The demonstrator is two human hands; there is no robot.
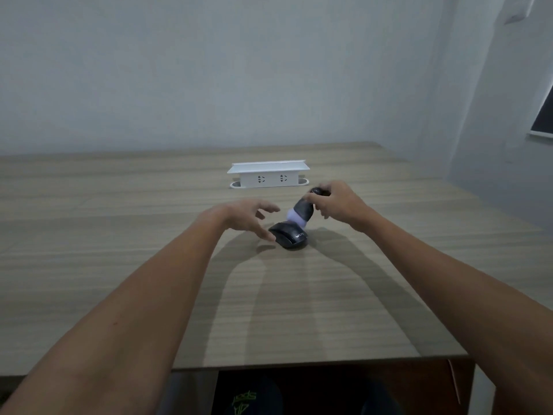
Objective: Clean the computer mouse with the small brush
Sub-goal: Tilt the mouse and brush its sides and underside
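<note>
Around the middle of the worktop [119, 235] the mouse [289, 237] is lying loose; the left hand [248, 218] is hovering beside it with fingers spread, so the brush [302, 212], gripped by the right hand [335, 205], could be shoving it sideways

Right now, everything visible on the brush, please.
The small brush is short and stubby: a dark handle with a rounded dark knob on top and a pale lavender bristle head. It looks plastic with soft bristles. It is tilted, knob up and toward the right, bristles down-left, meeting the far top of the black mouse. The right hand pinches its handle; the left hand does not touch it.
</note>
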